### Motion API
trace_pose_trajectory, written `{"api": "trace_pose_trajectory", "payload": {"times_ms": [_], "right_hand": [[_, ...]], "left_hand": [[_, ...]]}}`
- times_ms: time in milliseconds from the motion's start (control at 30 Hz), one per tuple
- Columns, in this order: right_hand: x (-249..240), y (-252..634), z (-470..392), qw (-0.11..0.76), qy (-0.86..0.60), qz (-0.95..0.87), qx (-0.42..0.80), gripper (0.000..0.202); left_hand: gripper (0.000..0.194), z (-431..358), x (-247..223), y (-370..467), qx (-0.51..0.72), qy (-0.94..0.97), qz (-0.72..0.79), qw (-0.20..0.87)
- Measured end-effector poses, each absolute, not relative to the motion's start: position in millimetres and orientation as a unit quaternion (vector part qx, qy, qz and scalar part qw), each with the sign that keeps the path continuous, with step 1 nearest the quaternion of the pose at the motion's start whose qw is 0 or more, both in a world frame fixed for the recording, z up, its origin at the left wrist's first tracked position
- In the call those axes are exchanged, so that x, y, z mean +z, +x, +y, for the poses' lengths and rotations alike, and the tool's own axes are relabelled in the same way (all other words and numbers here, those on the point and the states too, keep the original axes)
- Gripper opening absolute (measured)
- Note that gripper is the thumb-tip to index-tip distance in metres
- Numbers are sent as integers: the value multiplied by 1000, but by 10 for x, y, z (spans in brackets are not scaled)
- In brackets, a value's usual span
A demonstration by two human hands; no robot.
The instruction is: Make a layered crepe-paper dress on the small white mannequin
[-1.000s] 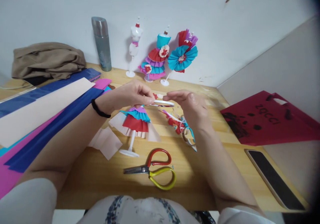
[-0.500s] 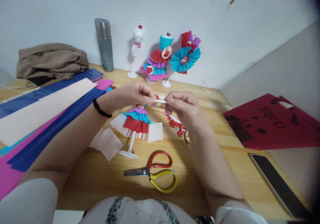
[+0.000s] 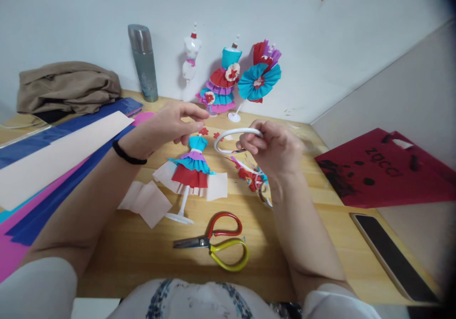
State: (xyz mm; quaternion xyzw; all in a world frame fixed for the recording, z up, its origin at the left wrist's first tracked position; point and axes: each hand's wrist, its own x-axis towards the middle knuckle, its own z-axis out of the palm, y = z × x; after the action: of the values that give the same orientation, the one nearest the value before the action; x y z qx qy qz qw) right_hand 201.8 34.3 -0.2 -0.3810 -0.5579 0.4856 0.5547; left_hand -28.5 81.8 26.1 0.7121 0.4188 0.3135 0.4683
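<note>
My right hand point(image 3: 280, 145) is closed on a thin white ring that looks like a roll of tape point(image 3: 228, 133), raised over the table. To its left, my left hand point(image 3: 178, 124) hovers with thumb and fingers apart, and I see nothing in it. Below the hands stands a small dress form in a layered paper dress point(image 3: 192, 164), turquoise on top with purple, turquoise and red ruffles. Pale paper pieces point(image 3: 216, 187) lie or hang about its skirt. Scissors point(image 3: 208, 243) with one red and one yellow handle rest on the table in front of it.
Three small dress forms point(image 3: 230, 79) and a flask point(image 3: 143, 64) stand along the wall. Coloured paper sheets point(image 3: 67, 148) and a brown cloth point(image 3: 67, 86) lie left. Paper scraps point(image 3: 251, 178) sit near my right wrist. A red bag point(image 3: 384, 171) and a phone point(image 3: 395, 257) are at right.
My hands have drawn apart. The left has moved left and its fingers have opened; the right has turned, and the white ring now shows as a loop.
</note>
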Motion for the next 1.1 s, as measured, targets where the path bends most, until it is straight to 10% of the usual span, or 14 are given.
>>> {"api": "trace_pose_trajectory", "payload": {"times_ms": [533,1100], "right_hand": [[144,2243,375,604,-355,-485,523,14],[196,2197,225,565,-292,-558,532,12]], "left_hand": [[32,217,-578,-643,-68,757,446,472],[46,56,-580,-446,72,567,411,710]]}}
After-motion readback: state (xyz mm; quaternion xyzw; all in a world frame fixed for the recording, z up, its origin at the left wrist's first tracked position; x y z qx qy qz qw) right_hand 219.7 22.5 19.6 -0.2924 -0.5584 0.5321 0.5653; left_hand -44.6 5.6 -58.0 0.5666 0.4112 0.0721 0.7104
